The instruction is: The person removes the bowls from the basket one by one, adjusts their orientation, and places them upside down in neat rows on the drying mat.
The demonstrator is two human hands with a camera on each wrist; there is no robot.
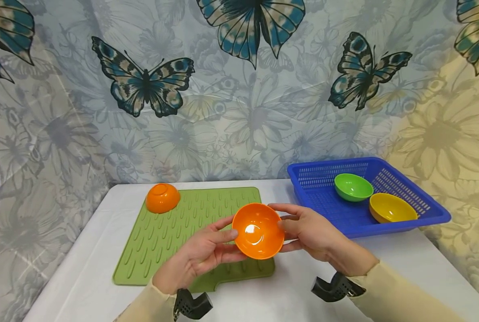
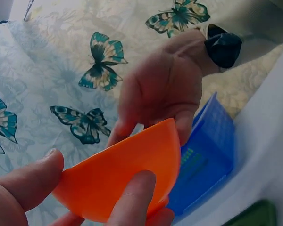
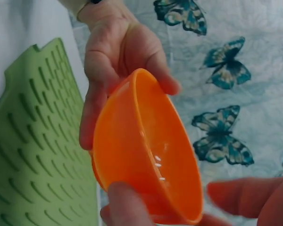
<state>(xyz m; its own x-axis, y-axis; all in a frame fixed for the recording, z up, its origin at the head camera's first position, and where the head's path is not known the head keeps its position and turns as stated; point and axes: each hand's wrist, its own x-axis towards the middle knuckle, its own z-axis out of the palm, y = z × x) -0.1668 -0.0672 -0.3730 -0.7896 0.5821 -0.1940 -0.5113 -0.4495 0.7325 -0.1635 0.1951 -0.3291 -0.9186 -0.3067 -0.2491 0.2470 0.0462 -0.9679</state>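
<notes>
An orange bowl (image 1: 258, 237) is held up between both hands above the right part of a green ridged mat (image 1: 175, 241), its hollow side turned toward the head camera. My left hand (image 1: 201, 250) grips its left side, thumb at the rim and fingers spread along the outside. On the opposite side my right hand (image 1: 314, 232) holds the bowl, with its thumb by the rim and fingertips against the outer wall in the right wrist view. A second orange bowl (image 1: 163, 198) lies upside down at the mat's far left corner.
A blue perforated basket (image 1: 310, 190) stands at the right of the white table (image 1: 296, 290). Inside it are a green bowl (image 1: 353, 188) and a yellow bowl (image 1: 391, 208). Behind the table hangs a butterfly-patterned cloth (image 1: 231, 112).
</notes>
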